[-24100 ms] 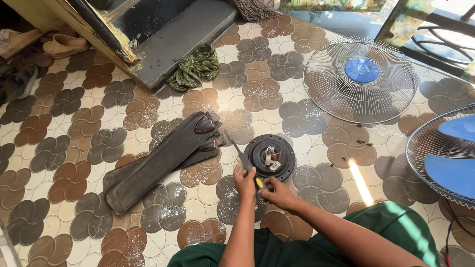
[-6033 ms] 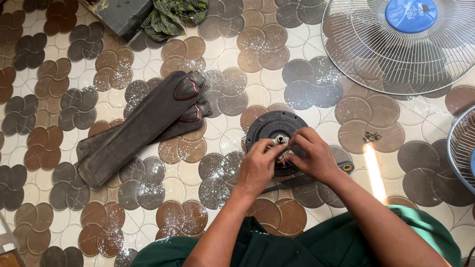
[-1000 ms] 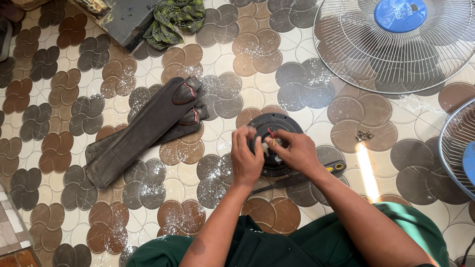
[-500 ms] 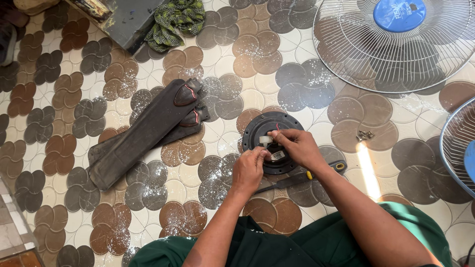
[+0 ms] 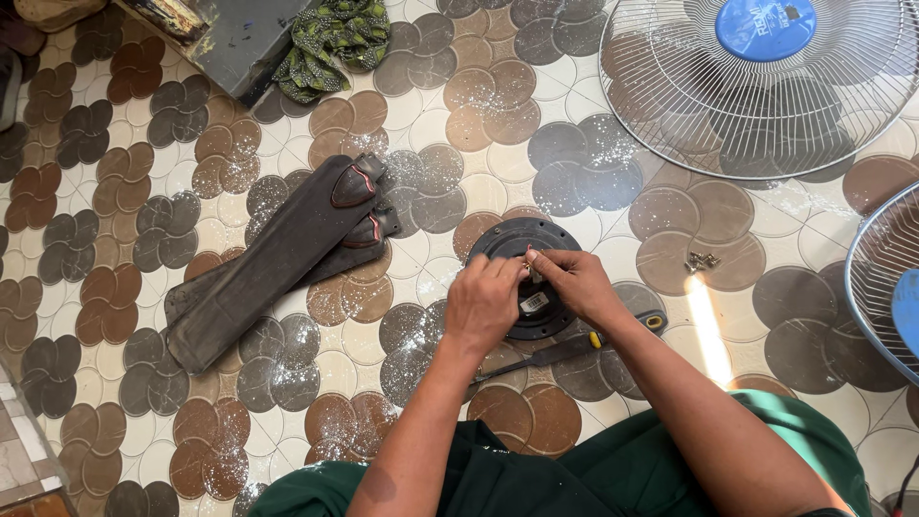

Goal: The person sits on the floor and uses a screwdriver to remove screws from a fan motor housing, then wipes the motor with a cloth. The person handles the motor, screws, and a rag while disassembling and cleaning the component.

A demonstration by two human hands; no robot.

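Black round motor plate flat on the patterned tiled floor, a little right of frame centre, lower half hidden under both hands. Small metal part at the plate's middle, too small to identify further. Left hand over the plate's 7 o'clock edge, fingertips bent in toward the centre; grip hidden from above, cannot tell whether pinching or merely resting. Right hand over the 4 o'clock side, thumb and forefinger pressed together on the small metal part. Both forearms running down to 6 o'clock, over a dark green garment.

Just beyond the plate at 5 o'clock: screwdriver lying on the floor, dark shaft pointing to 8 o'clock, yellow-and-black handle end peeking out past the right wrist. At 3 o'clock, well apart: small cluster of screws, with a bright streak of sunlight just below. At 9 o'clock: dark fan blades stacked together, lying slantwise, red-edged ends nearest the plate. At 1 o'clock: wire fan guard with a blue centre cap, flat on the floor. At 3 o'clock, frame edge: second fan guard, partly cut off. At 11 o'clock, far: crumpled green patterned cloth beside a grey slab.
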